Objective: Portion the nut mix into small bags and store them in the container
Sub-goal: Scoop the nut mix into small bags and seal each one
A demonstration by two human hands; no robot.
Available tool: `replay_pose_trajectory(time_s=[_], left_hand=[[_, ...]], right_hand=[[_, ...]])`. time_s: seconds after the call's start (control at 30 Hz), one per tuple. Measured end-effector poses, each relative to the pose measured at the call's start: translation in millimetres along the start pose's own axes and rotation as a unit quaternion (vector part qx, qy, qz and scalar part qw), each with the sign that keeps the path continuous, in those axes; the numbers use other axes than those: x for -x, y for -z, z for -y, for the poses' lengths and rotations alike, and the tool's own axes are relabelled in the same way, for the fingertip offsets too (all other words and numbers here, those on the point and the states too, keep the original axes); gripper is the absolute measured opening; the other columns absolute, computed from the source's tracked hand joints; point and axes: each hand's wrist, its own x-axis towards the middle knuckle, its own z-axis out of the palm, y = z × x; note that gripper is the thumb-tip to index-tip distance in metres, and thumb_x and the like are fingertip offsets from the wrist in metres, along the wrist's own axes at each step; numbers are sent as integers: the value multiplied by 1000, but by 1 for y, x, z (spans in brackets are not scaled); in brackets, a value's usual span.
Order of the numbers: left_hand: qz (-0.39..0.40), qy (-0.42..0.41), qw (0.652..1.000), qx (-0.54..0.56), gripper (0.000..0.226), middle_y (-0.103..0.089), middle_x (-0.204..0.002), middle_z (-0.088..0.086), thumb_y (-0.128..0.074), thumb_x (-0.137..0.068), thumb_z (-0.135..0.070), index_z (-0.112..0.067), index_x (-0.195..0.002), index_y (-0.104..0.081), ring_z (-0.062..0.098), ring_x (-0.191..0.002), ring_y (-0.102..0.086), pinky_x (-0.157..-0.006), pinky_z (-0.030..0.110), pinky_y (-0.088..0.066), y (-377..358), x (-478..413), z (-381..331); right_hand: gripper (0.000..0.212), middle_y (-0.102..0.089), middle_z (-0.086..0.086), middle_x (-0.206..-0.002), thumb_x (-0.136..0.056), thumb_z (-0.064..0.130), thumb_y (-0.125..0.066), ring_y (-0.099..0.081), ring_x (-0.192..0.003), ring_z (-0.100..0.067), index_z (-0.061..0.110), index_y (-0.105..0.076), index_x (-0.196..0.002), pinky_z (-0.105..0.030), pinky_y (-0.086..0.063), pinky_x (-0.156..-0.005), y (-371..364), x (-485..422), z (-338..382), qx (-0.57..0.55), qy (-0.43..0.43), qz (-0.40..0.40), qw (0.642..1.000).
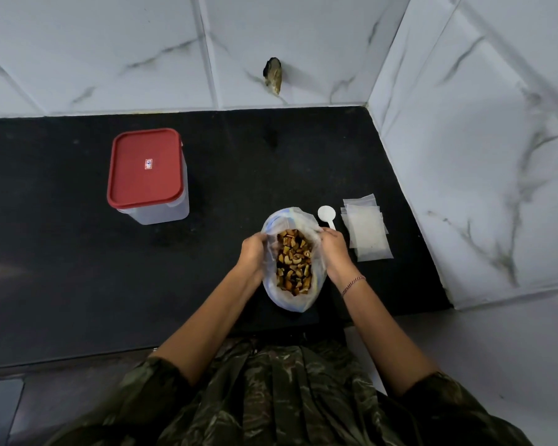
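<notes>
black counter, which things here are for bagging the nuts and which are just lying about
For the job: big clear plastic bag of nut mix, held by left hand and right hand; white plastic scoop; stack of small clear bags; clear tub with red lid.
Just there: dark rough patch on the marble wall tile.

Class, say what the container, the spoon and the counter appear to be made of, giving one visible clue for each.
Container: likely plastic; translucent, cloudy body under a matte red lid.
Spoon: probably plastic; uniform smooth white.
Counter: seemingly polished dark stone; fine speckle and faint reflections.
</notes>
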Motion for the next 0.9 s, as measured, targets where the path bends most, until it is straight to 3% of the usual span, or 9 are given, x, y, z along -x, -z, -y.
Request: replay_pose_trajectory(time_s=[0.1, 0.2, 0.27, 0.4, 0.53, 0.63, 0.73, 0.8, 0.9], left_hand=[[-11, 8, 998, -58, 25, -58, -62, 4, -37, -97, -15, -6, -84, -57, 13, -53, -56, -58, 26, -49, 1, 1, -5], [-28, 13, 996, -84, 30, -68, -98, 17, -40, -93, -17, -1, -108, -59, 30, -95, -66, -92, 45, -52, 2, -2, -7], [-37, 7, 996, -83, 33, -66, -112, 22, -38, -91, -17, -1, -112, -58, 34, -106, -63, -98, 50, -49, 1, -6, -5], [-83, -54, 979, -180, 30, -67, -107, 22, -36, -94, -20, -4, -96, -62, 34, -101, -63, -96, 50, -50, -2, -11, -2], [-86, -197, 931, -294, 36, -56, -120, 2, -40, -96, -30, -20, -130, -48, 20, -109, -55, -97, 43, -46, -3, -2, -3], [-54, -313, 860, -400, 40, -49, -121, -1, -52, -94, -33, -20, -132, -47, 13, -108, -51, -90, 34, -47, -8, 0, -8], [-72, -356, 788, -496, 35, -56, -115, 2, -56, -94, -37, -17, -123, -55, 15, -102, -56, -81, 29, -47, -8, -11, -12], [-90, -364, 763, -527, 27, -60, -110, 3, -53, -96, -34, -17, -115, -61, 17, -98, -59, -78, 32, -50, -7, -16, -15], [-98, -360, 739, -562, 27, -64, -91, 2, -49, -98, -33, -12, -102, -66, 16, -83, -61, -68, 31, -49, -9, -21, -23]], right_hand=[[31, -56, -3, -68, -95, 11, -37, -54, -67, -16, 14, -60, -75, -26, -44, -62, 2, 2, 4, -19, -36, 30, 999], [32, -57, -5, -70, -94, 14, -37, -54, -67, -17, 14, -59, -72, -28, -43, -64, -1, 1, 6, 5, -53, 64, 997], [31, -54, -5, -68, -95, 14, -36, -51, -65, -16, 13, -54, -69, -28, -41, -62, -2, -1, 9, 28, -57, 72, 995], [25, -53, -4, -85, -96, 16, -33, -50, -79, -15, 14, -56, -86, -29, -41, -71, 1, -3, 12, 127, 19, 52, 990], [35, -49, -2, -118, -97, 19, -43, -50, -110, -16, 16, -40, -132, -34, -44, -96, 9, 3, 13, 186, 131, 78, 971], [48, -35, 0, -131, -92, 16, -55, -40, -120, -10, 16, -34, -136, -28, -40, -101, 10, 13, 14, 198, 236, 96, 946], [48, -37, 0, -132, -88, 21, -63, -37, -121, -10, 13, -43, -132, -25, -35, -103, 8, 17, 8, 287, 336, 78, 894], [46, -43, -2, -133, -89, 12, -61, -41, -123, -13, 11, -47, -133, -23, -32, -107, 6, 13, 2, 358, 363, 59, 858], [40, -54, -6, -129, -92, 1, -50, -50, -119, -16, 9, -52, -131, -16, -33, -98, 6, 8, -1, 385, 348, 21, 854]])
